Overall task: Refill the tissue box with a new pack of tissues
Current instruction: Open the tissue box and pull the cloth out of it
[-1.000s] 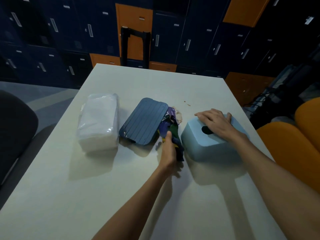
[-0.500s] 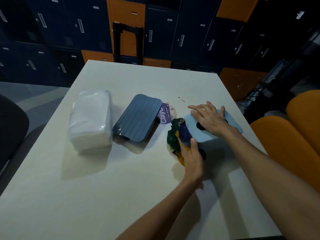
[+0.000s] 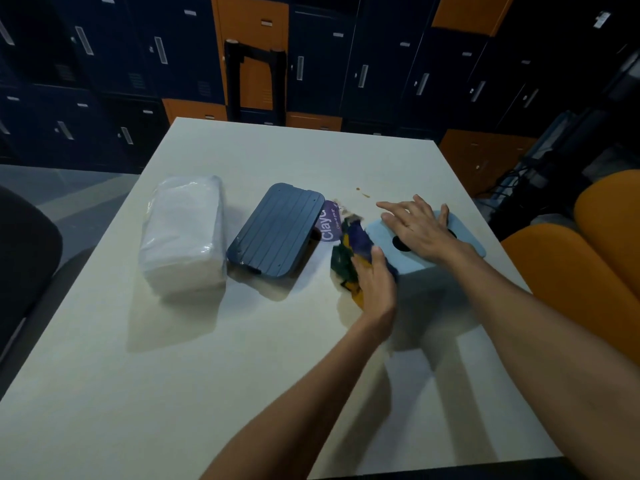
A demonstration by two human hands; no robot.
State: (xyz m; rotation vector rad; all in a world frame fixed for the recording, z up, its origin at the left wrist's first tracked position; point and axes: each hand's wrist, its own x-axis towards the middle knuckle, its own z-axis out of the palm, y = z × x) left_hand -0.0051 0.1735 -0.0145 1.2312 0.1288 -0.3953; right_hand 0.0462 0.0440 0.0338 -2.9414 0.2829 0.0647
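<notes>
A light blue tissue box (image 3: 384,244) stands on the white table (image 3: 242,375), its top with a dark oval slot. My right hand (image 3: 420,228) rests flat on that top, fingers spread. My left hand (image 3: 375,285) grips a crumpled dark blue, green and yellow wrapper (image 3: 349,247) against the box's left side. A dark blue ribbed base panel (image 3: 277,230) lies flat to the left, partly over a purple label (image 3: 329,226). The new tissue pack (image 3: 183,233), in clear plastic, lies further left.
Blue and orange lockers line the back wall. A black frame (image 3: 254,81) stands beyond the table's far edge. Orange seats (image 3: 588,254) sit to the right, a dark chair (image 3: 24,265) to the left. Small brown stains (image 3: 362,192) mark the table.
The wrapper in my left hand has moved right, from beside the dark panel to the box's left side, uncovering the purple label. My right hand stays on the box top.
</notes>
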